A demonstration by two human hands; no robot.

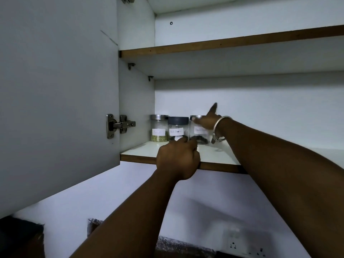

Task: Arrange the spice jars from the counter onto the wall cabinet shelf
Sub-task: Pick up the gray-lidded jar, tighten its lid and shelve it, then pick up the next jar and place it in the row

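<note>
— Head view: why are the three spice jars (177,129) packed at the shelf's (141,153) left back corner?

— Probably to leave room rightward; labels face out for reading.

— And the hands?

— The left hand (177,158) is curled narrow at the shelf edge, touching the middle jar's base, seemingly steadying; the right hand (206,120) lies open, fingers spread, against the third jar — nudging it into line, I'd judge.

Clear glass spice jars (178,129) with white paper labels — two capped in brushed metal, one in matt dark plastic — on a glossy white laminate shelf (141,151) edged in bare brown wood.
</note>
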